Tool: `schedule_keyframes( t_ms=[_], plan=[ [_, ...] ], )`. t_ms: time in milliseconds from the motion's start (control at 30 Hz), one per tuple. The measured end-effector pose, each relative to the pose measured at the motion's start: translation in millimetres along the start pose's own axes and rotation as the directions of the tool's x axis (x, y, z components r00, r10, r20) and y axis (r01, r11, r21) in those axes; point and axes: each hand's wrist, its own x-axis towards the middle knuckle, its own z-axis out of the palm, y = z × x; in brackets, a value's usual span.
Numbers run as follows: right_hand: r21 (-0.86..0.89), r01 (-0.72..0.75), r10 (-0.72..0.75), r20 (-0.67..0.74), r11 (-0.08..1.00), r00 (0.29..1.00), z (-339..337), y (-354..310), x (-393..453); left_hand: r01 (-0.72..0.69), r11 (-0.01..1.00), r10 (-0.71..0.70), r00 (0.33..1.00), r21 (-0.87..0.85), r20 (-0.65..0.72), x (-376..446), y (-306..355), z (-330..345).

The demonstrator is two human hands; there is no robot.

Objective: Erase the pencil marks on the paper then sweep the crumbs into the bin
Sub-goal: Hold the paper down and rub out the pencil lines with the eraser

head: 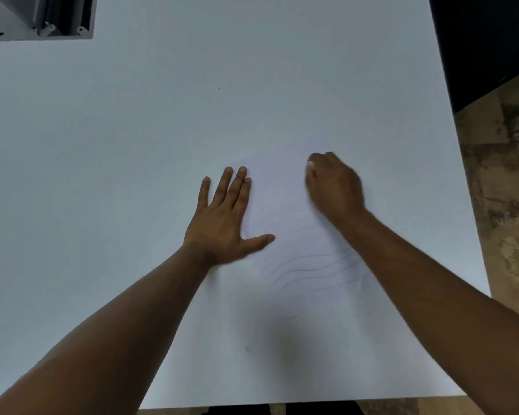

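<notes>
White table (132,175) filling nearly the whole view, with a patchy brown floor (504,190) showing past its right edge and a dark panel (486,40) at the top right corner. Grey metal frame (42,19) at the far left corner of the table. White sheet of paper (282,190) lying flat near the middle, turned slightly askew, hard to separate from the tabletop. Left hand (222,217) pressed flat on the left edge of the paper, fingers straight and spread, thumb stretched out to the right onto the sheet. Right hand (334,184) on the upper right part of the paper, blurred, fingers curled round a small white eraser (311,165), only a sliver of which shows at the fingertips. Faint wavy pencil lines (312,268) across the lower part of the sheet, between the two forearms, nearer than both hands. Tiny dark speck (218,88) on the bare table farther away.
</notes>
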Motion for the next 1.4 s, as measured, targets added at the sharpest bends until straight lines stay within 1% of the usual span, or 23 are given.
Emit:
schedule_keyframes(
  t_ms=[67, 133, 167, 267, 367, 433, 533, 600, 667, 700, 733, 767, 833, 900, 933, 967, 1033, 1067, 1133, 1200, 1333, 1400],
  plan=[
    [0.03, -0.073, 0.074, -0.032, 0.997, 0.997, -0.4, 20.6, 4.5, 0.007, 1.0, -0.007, 1.0, -0.001, 0.002, -0.4, 0.5, -1.0],
    [0.109, -0.131, 0.139, -0.072, 0.985, 0.988, 1.3, 20.6, 4.9, 0.007, 1.0, -0.007, 1.0, -0.009, 0.001, -0.3, 0.9, -1.2],
    [0.144, -0.133, 0.146, -0.083, 0.981, 0.986, 3.5, 14.2, 2.3, 0.008, 1.0, -0.008, 1.0, -0.01, 0.001, -0.6, 0.2, -0.8],
    [0.201, -0.044, 0.062, -0.086, 0.979, 0.994, 4.0, -26.9, -14.6, 0.007, 1.0, -0.007, 1.0, -0.008, -0.012, 0.2, -1.0, 0.2],
    [0.228, 0.043, -0.047, 0.012, 0.973, 0.999, 9.4, -60.1, -36.1, -0.003, 1.0, 0.004, 1.0, 0.008, -0.022, 0.1, -1.8, 2.2],
    [0.202, 0.048, -0.047, -0.013, 0.978, 0.999, 11.3, -48.4, -36.3, -0.001, 1.0, 0.001, 1.0, 0.01, -0.02, 0.0, -1.0, 2.0],
    [0.108, 0.023, -0.009, -0.124, 0.994, 0.992, -1.3, -3.8, -24.3, 0.007, 1.0, -0.007, 1.0, 0.012, 0.006, 0.8, 0.1, 0.5],
    [0.161, -0.021, 0.044, -0.141, 0.987, 0.989, -8.3, 25.8, -16.9, 0.007, 1.0, -0.008, 1.0, 0.008, 0.01, 0.3, 0.4, -0.5],
    [0.132, -0.154, 0.167, -0.099, 0.979, 0.981, -12.0, 40.8, -9.8, 0.004, 1.0, -0.004, 1.0, -0.002, -0.002, -0.5, 0.3, -0.7],
    [0.119, -0.187, 0.198, -0.089, 0.975, 0.976, -11.4, 42.6, -8.8, 0.005, 1.0, -0.005, 1.0, -0.001, -0.005, -0.5, 0.1, -0.5],
    [0.14, -0.17, 0.184, -0.094, 0.975, 0.978, -9.1, 42.0, -10.8, 0.006, 1.0, -0.006, 1.0, 0.003, -0.004, -0.5, 0.3, -0.3],
    [0.169, -0.12, 0.138, -0.101, 0.978, 0.985, -7.5, 36.4, -16.3, 0.006, 1.0, -0.006, 1.0, 0.008, -0.004, -0.7, 0.4, 0.0],
    [0.214, 0.006, 0.015, -0.094, 0.977, 0.995, -8.0, 14.4, -31.9, 0.007, 1.0, -0.007, 1.0, 0.011, -0.013, -0.6, 0.4, 0.3],
    [0.193, 0.105, -0.099, -0.037, 0.976, 0.994, -5.7, -1.0, -46.1, 0.003, 1.0, -0.003, 1.0, 0.011, -0.006, -0.1, 0.2, -0.3],
    [0.167, 0.123, -0.124, -0.006, 0.978, 0.992, -6.3, -2.6, -47.3, 0.003, 1.0, -0.003, 1.0, 0.014, -0.001, -0.1, 0.3, -0.4],
    [0.142, 0.107, -0.111, 0.025, 0.984, 0.993, -6.9, 2.0, -42.9, 0.004, 1.0, -0.004, 1.0, 0.014, -0.001, -0.1, 0.3, -0.3],
    [0.06, -0.007, 0.001, 0.098, 0.998, 0.995, -10.1, 22.9, -27.0, 0.009, 1.0, -0.009, 1.0, 0.011, 0.006, 0.4, 0.6, -1.0],
    [0.05, -0.051, 0.047, 0.082, 0.997, 0.996, -13.3, 34.6, -20.8, 0.01, 1.0, -0.01, 1.0, 0.013, 0.009, 0.4, 0.5, -1.0],
    [0.102, -0.091, 0.092, -0.005, 0.991, 0.996, -17.0, 51.4, -15.6, 0.013, 1.0, -0.013, 1.0, 0.011, 0.003, -0.2, 0.3, -0.4],
    [0.182, -0.128, 0.136, -0.033, 0.975, 0.99, -18.9, 48.5, -17.1, 0.012, 1.0, -0.012, 1.0, 0.008, 0.004, 0.2, 0.1, -0.9],
    [0.42, -0.159, 0.196, -0.044, 0.894, 0.98, -17.4, -5.0, -38.0, 0.009, 1.0, -0.009, 1.0, 0.0, -0.009, -0.1, -0.2, 0.4],
    [0.51, -0.153, 0.187, -0.015, 0.847, 0.982, -11.5, -34.2, -52.6, -0.004, 1.0, 0.003, 1.0, -0.01, -0.022, -0.3, -0.6, 1.2]
  ],
)
